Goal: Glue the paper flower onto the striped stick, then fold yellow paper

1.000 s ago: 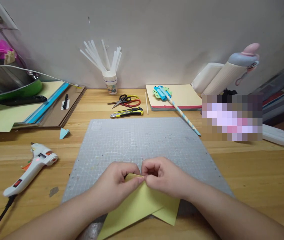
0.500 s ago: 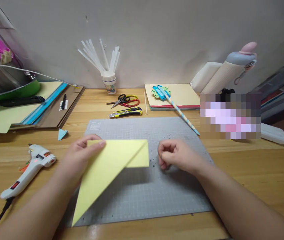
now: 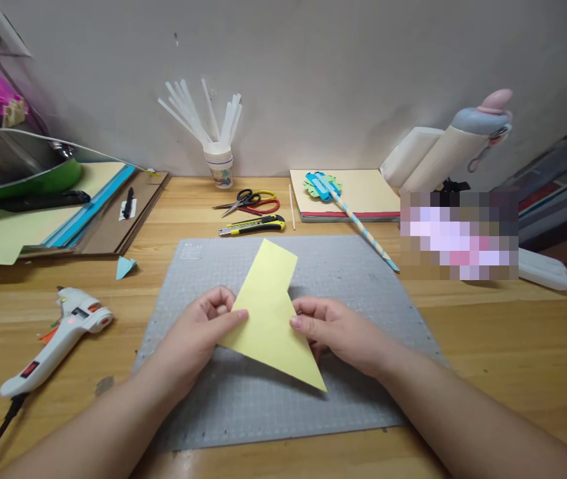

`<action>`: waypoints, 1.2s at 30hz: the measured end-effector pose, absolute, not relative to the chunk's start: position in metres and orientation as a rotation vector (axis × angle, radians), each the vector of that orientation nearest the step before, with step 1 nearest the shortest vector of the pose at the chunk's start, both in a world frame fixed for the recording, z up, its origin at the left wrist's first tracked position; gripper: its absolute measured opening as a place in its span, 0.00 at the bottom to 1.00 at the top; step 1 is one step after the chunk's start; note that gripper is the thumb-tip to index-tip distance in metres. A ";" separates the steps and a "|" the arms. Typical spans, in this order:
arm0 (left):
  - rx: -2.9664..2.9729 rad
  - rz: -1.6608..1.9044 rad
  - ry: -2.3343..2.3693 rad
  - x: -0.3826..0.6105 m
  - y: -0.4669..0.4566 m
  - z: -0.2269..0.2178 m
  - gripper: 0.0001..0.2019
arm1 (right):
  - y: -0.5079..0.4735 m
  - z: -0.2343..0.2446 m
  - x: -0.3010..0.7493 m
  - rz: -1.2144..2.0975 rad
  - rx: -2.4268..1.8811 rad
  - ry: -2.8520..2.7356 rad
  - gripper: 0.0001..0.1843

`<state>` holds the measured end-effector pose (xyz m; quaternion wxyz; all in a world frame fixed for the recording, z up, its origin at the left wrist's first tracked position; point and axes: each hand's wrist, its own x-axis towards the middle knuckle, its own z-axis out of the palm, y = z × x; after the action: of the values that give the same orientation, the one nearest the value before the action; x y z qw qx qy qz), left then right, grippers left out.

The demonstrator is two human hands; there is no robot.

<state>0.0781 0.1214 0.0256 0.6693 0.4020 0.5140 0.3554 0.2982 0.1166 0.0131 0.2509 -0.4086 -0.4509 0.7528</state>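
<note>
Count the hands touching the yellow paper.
2. The left hand pinches the left edge of the yellow paper; the right hand pinches its right edge, both over the grey cutting mat. No other hands show.

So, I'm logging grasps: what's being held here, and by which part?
The folded yellow paper: left hand pinches its left edge, right hand its right edge.
</note>
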 end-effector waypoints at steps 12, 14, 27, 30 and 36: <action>0.798 0.569 0.547 0.083 0.115 0.028 0.20 | 0.115 0.016 0.305 2.324 -0.789 -1.161 0.17; 0.806 0.606 0.587 0.081 0.114 0.025 0.18 | 0.115 0.014 0.305 2.329 -0.836 -1.134 0.18; 1.028 0.736 1.024 0.069 0.129 0.028 0.28 | 0.125 0.019 0.318 2.013 -1.213 -1.416 0.15; 1.213 0.748 1.333 0.066 0.130 0.022 0.28 | 0.130 0.019 0.326 2.140 -1.244 -1.610 0.13; 1.176 0.598 1.178 0.081 0.114 0.018 0.23 | 0.128 0.010 0.311 2.028 -1.135 -1.327 0.19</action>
<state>0.0810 0.1139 0.0182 0.6337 0.5145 0.5150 0.2617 0.3109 0.1279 0.0095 0.2303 -0.4128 -0.4824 0.7374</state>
